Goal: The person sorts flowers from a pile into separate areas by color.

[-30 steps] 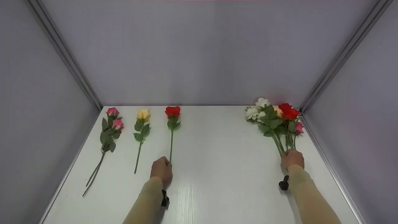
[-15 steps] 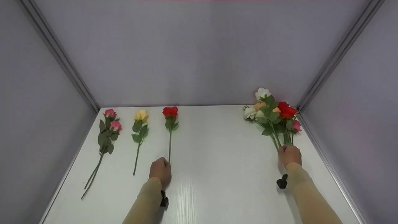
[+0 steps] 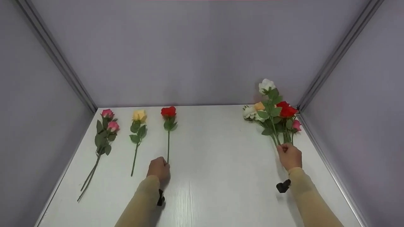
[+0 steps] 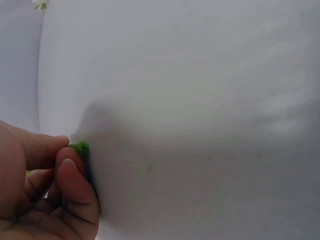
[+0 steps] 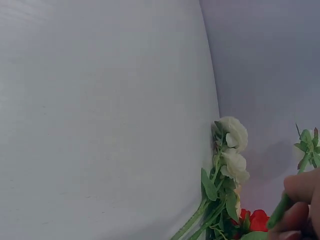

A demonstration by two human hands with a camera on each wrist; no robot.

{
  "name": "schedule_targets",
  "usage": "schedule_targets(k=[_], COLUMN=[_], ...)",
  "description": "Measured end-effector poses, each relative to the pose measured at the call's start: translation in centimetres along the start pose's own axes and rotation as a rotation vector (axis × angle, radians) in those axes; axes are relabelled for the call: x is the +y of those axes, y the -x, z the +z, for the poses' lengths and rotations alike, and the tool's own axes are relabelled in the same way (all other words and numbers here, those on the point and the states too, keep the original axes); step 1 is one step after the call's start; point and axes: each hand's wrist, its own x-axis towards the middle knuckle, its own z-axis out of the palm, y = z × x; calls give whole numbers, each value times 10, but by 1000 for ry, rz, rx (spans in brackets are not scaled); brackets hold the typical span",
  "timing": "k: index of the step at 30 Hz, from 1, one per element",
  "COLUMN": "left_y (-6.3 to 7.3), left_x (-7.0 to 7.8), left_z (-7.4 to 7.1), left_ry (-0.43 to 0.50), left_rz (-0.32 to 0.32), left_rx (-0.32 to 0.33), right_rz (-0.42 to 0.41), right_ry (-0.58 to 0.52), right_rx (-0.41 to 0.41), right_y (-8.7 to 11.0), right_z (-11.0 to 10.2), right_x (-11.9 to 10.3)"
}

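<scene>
My left hand pinches the lower stem of a red rose, which lies on the white table with its bloom toward the back wall. In the left wrist view the green stem end pokes out between thumb and forefinger. At the right, my right hand pinches the stem of a white rose, raised over a pile of flowers. Its stem shows between the fingers in the right wrist view. Below it lie more white roses, red roses, a pale orange rose and a pink rose.
Left of the red rose lies a yellow rose. Two pink roses with crossed stems lie farther left. Grey panels wall in the white table at the back and both sides.
My right hand has lifted the white rose, so its bloom now stands higher against the back wall. The left hand keeps its pinch on the red rose. The view has shifted slightly.
</scene>
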Motion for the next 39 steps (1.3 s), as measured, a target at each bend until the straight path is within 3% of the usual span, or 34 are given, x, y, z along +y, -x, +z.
schedule_targets(k=[7, 21, 27, 34, 39], left_y=[2, 0, -4, 0, 5], left_x=[-8, -12, -7, -2, 2], left_z=[0, -5, -2, 1, 5], left_ry=[0, -96, -95, -99, -67], left_rz=[-17, 116, 115, 103, 69], left_rx=[17, 56, 78, 124, 162], right_rz=[0, 22, 44, 45, 76], right_ry=[-49, -126, -170, -258, -397], right_rx=[0, -31, -18, -37, -85], right_y=[14, 30, 32, 36, 43], right_z=[2, 3, 4, 13, 27], right_x=[-7, -18, -20, -36, -52])
